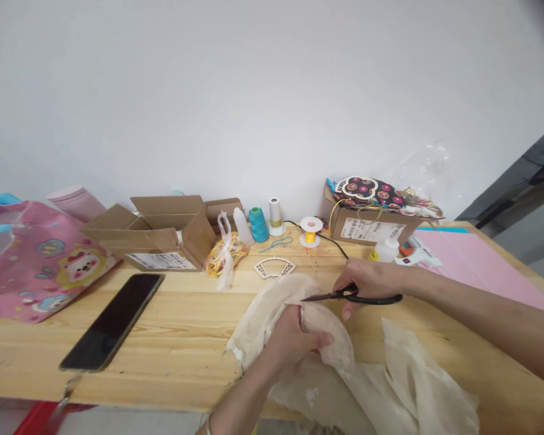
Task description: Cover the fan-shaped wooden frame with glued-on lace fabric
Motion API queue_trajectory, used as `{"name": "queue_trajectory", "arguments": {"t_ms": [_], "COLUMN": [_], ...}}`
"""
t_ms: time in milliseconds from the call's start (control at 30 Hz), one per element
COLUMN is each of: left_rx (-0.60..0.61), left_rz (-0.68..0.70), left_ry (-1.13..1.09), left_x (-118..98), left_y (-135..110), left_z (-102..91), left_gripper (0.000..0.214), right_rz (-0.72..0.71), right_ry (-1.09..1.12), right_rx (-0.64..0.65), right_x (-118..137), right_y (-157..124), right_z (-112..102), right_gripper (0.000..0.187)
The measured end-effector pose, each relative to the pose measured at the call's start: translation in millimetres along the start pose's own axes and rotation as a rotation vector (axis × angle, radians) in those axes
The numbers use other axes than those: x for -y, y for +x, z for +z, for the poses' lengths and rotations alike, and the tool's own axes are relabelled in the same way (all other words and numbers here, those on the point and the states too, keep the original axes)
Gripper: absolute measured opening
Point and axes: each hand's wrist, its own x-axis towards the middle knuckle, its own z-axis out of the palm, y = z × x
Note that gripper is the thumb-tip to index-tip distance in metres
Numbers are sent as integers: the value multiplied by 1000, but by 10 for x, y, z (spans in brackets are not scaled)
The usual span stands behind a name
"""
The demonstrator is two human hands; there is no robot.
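Note:
In the head view, a sheer beige fabric with small white embroidery lies bunched near the table's front edge. My left hand is closed on it, pinching a fold. My right hand grips black-handled scissors, whose blades point left and reach the fabric just above my left fingers. Whether the blades are parted is hard to tell. A second stretch of the fabric spreads right, below my right forearm. Just behind the fabric rests a fan-shaped wooden frame with cut-out corners.
A phone and a pink bag lie left. Behind stand an open cardboard box, a teal thread cone, a yellow thread spool and a filled box. Pink sheets lie right.

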Motion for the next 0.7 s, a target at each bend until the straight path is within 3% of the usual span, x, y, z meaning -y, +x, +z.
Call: {"name": "queue_trajectory", "arguments": {"t_ms": [233, 467, 700], "left_rx": [-30, 113, 168], "left_rz": [-22, 26, 42], "left_ry": [42, 29, -49], "left_x": [27, -18, -5], "left_y": [21, 56, 53], "left_z": [-52, -20, -34], "left_gripper": [47, 34, 43], "right_rz": [21, 179, 48], "right_ry": [66, 135, 190], "right_rx": [56, 120, 144], "right_x": [-13, 17, 25], "right_y": [-32, -136, -157], "right_z": [-56, -32, 53], "right_gripper": [37, 44, 43]}}
